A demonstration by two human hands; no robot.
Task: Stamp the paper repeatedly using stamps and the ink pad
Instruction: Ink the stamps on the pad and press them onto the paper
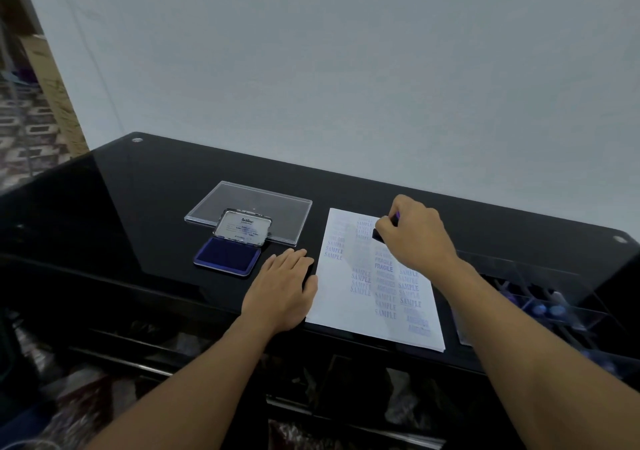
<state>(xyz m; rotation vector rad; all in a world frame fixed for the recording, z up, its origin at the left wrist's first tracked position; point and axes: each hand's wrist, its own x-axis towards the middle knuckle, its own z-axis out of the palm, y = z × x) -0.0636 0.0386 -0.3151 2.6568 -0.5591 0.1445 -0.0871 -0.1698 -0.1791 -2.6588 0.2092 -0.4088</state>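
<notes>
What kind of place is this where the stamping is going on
Probably a room in a home, not certain: a glossy black table against a plain wall, a patterned rug or floor at the left, with paper and an ink pad set out.

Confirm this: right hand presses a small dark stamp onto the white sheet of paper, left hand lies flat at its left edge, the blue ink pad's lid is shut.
One error: the head view shows the blue ink pad with its silver lid open. Right hand, small dark stamp, white sheet of paper and left hand are as stated.
</notes>
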